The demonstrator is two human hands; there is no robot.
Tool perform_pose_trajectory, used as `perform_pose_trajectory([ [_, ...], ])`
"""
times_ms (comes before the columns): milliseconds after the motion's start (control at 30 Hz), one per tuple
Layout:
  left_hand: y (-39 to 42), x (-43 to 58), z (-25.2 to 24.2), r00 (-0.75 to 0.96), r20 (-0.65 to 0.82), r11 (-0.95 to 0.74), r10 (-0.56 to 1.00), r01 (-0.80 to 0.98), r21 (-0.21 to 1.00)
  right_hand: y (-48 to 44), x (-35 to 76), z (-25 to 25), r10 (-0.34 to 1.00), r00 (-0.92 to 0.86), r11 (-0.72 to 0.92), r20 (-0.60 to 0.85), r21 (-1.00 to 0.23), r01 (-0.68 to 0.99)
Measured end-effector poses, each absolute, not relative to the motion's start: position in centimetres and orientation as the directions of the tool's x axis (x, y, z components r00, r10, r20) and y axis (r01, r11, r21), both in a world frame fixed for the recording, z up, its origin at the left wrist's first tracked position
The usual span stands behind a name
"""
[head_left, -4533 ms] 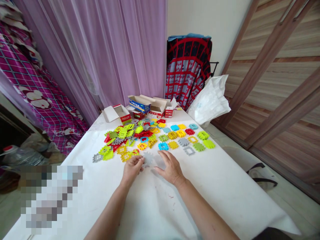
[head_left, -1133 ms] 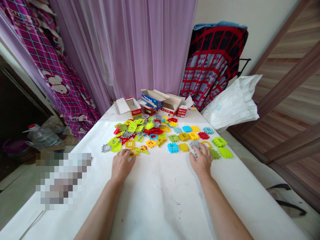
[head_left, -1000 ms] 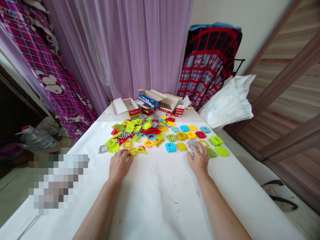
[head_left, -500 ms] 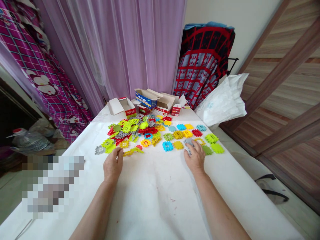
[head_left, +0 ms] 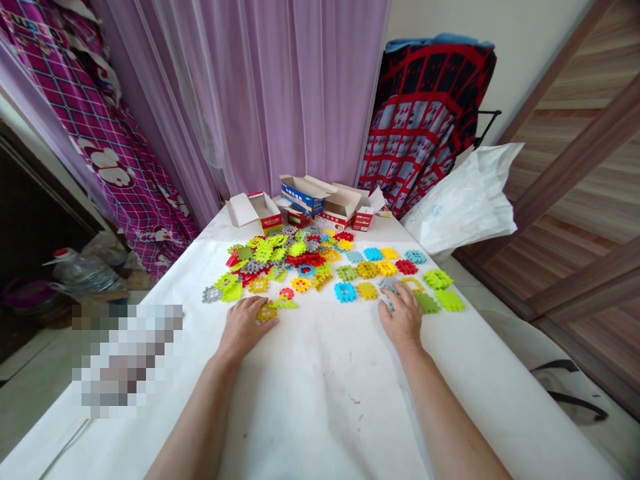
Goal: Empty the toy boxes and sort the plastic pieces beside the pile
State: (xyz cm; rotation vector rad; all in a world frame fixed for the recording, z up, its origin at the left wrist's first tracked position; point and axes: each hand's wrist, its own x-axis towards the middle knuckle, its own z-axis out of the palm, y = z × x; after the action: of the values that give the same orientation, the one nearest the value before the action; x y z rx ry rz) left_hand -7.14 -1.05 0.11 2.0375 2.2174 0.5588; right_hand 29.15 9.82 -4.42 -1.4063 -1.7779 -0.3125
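Note:
My left hand (head_left: 247, 328) rests on the table with its thumb and fingers spread about a yellow toothed plastic building tile (head_left: 267, 312); its fingertips partly cover the tile. A lime tile (head_left: 286, 303) and a small red round piece (head_left: 287, 293) lie just beyond. My right hand (head_left: 403, 317) is open, its fingers lying on a grey tile (head_left: 387, 285) that they partly hide. Around it are spread-out tiles: a blue one with a square hole (head_left: 345, 292), a mustard one (head_left: 367, 291), a yellow frame (head_left: 412, 285) and an olive one (head_left: 429, 303).
A heap of mixed tiles (head_left: 280, 253) lies ahead, left of the laid-out ones. Behind it stand open cardboard boxes (head_left: 303, 197). A white bag (head_left: 460, 200) is at the table's right far edge. A blurred patch covers something on the left.
My left hand has turned and spread flatter around the yellow tile, which was tilted and now lies flatter. My right hand stays on the grey tile. The view has shifted slightly.

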Motion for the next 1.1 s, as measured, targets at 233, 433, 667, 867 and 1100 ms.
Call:
perform_pose_trajectory([
  [233,0.7,-7.4,0.7,-0.398,0.173,0.297,0.901,0.857,0.422,9.8,29.0,-4.4,0.711,-0.036,0.339,0.702,-0.298,0.892],
  [433,1.3,-6.6,0.5,-0.496,0.208,0.239,0.843,0.692,0.682,9.7,29.0,-4.2,0.688,-0.044,0.353,0.724,-0.281,0.892],
  [667,0.6,-3.4,0.2,-0.123,0.007,0.013,0.992,0.157,0.987,7.3,24.9,-2.0,0.649,-0.255,0.554,0.717,-0.216,0.804],
  [867,1.8,-1.4,0.9,0.16,-0.108,0.087,0.981,0.136,0.987,5.2,21.0,-0.4,0.609,-0.536,0.73,0.585,-0.148,0.667],
  [1100,3.9,0.6,1.0,0.216,-0.079,0.062,0.973,0.084,0.995,5.2,21.2,-0.4,0.635,-0.566,0.729,0.526,-0.165,0.665],
])
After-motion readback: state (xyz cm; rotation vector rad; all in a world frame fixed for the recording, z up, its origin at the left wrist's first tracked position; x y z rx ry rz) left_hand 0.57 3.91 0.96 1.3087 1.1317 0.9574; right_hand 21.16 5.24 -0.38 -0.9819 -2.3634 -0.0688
